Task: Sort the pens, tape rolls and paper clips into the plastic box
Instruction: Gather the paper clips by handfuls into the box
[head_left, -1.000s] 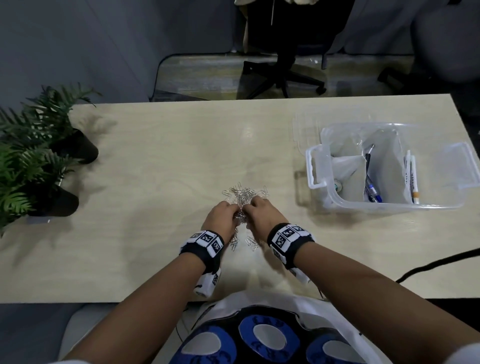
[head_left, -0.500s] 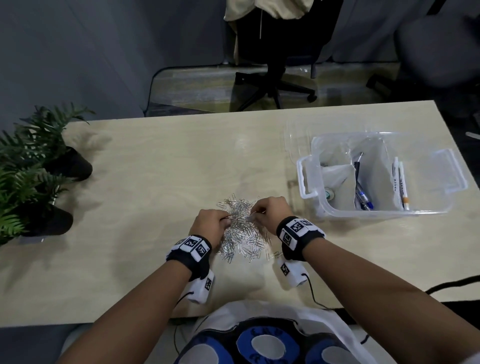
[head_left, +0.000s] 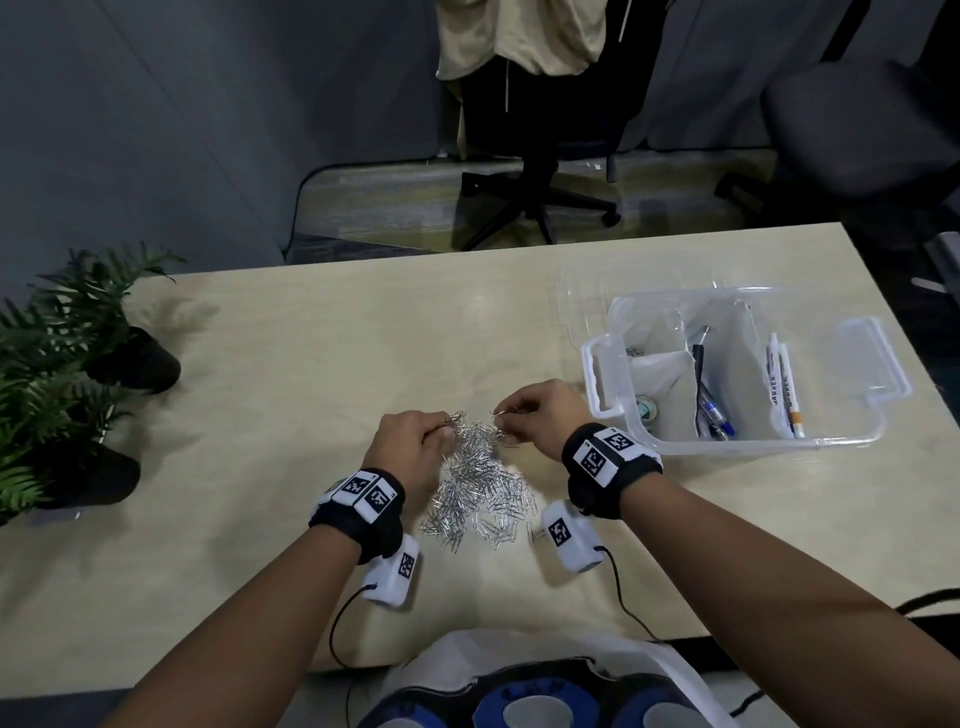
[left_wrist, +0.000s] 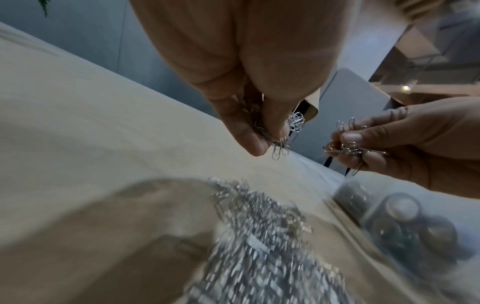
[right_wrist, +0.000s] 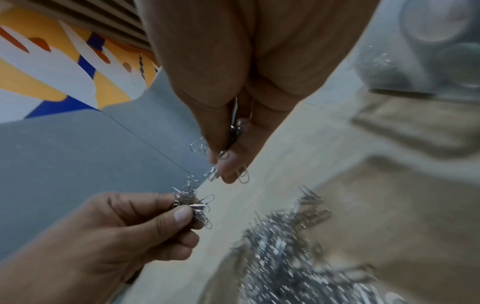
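Note:
A heap of silver paper clips (head_left: 480, 488) lies on the pale wooden table (head_left: 311, 364), blurred in the wrist views (left_wrist: 262, 242) (right_wrist: 293, 246). My left hand (head_left: 415, 441) (left_wrist: 259, 135) (right_wrist: 182, 214) pinches a bunch of clips above the heap's far edge. My right hand (head_left: 524, 415) (right_wrist: 228, 160) (left_wrist: 348, 148) pinches another bunch just beside it. The clear plastic box (head_left: 852, 441) stands to the right. It holds pens (head_left: 709, 395), white markers (head_left: 782, 389) and a tape roll (head_left: 647, 408) in separate compartments.
Two potted plants (head_left: 62, 374) stand at the table's left edge. The box's clear lid (head_left: 582, 291) lies behind the box. A black office chair (head_left: 535, 171) with a beige garment stands beyond the far edge. A dark cable (head_left: 930, 597) trails at the front right.
Both hands have lifted off the heap and drawn apart, each with a pinch of clips. The clips now lie spread toward me. The head view tilted up.

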